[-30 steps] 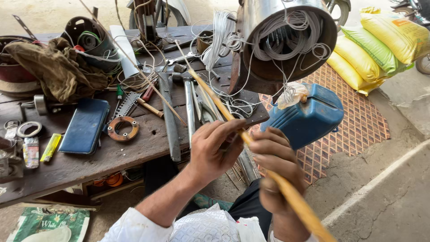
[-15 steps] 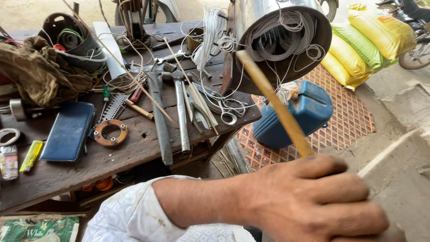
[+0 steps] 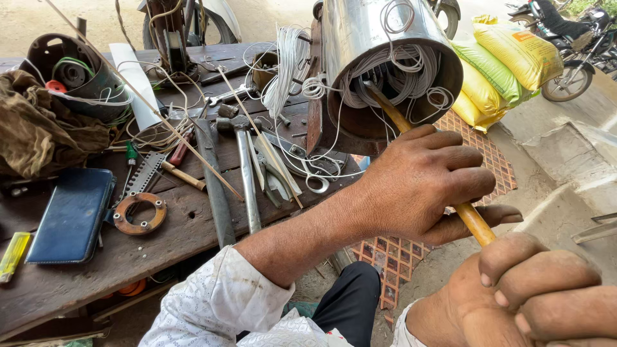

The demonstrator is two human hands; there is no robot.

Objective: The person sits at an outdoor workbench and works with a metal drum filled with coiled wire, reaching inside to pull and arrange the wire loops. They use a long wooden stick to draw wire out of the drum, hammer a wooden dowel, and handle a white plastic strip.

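Nearest to me, my right hand point(image 3: 540, 292) is curled shut around the low end of the wooden stick point(image 3: 472, 218), which comes out just above my knuckles. Farther up the stick, my left hand point(image 3: 427, 186) wraps it with fingers point(image 3: 463, 180) closed over the top and the thumb stretched flat beneath, so the stick passes through both fists.

The stick is a smooth, round, yellow-brown rod, bare between my two hands and again beyond the left one.

Its long axis runs on a slant, from my right hand up and away to the left, and its far tip points into the open mouth of the shiny steel cylinder point(image 3: 366, 38), among the white wire coils point(image 3: 385, 80) packed inside. That cylinder lies on its side at the edge of the dark wooden bench point(image 3: 186, 225), beyond the stick.
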